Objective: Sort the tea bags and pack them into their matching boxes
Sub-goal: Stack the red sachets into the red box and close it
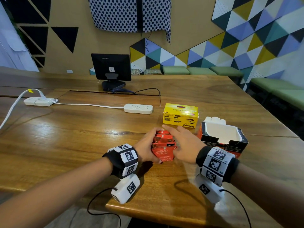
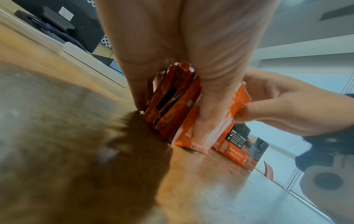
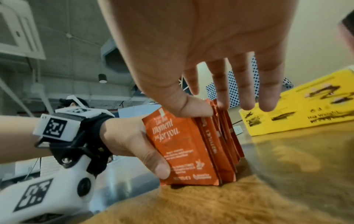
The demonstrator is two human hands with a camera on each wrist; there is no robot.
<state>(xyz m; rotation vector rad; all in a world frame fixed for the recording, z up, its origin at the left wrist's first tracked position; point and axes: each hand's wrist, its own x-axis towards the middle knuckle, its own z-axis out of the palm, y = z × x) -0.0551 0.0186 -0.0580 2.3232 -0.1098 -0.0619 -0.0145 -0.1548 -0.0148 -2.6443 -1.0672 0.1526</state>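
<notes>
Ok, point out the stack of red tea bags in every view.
Head: stack of red tea bags low centre, on the table's near part.
Left wrist: stack at centre, under the palm.
Right wrist: stack at centre, front bag facing the camera.
Shared landmark: the left hand gripping the stack, thumb on the front bag.

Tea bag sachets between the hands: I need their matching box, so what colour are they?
Orange-red sachets, white lettering; right wrist view.

One yellow box (image 1: 180, 115), one red-and-black box (image 1: 223, 140), two power strips (image 1: 138, 108), one monitor (image 1: 111, 66), at least five red tea bags (image 1: 162, 153).
</notes>
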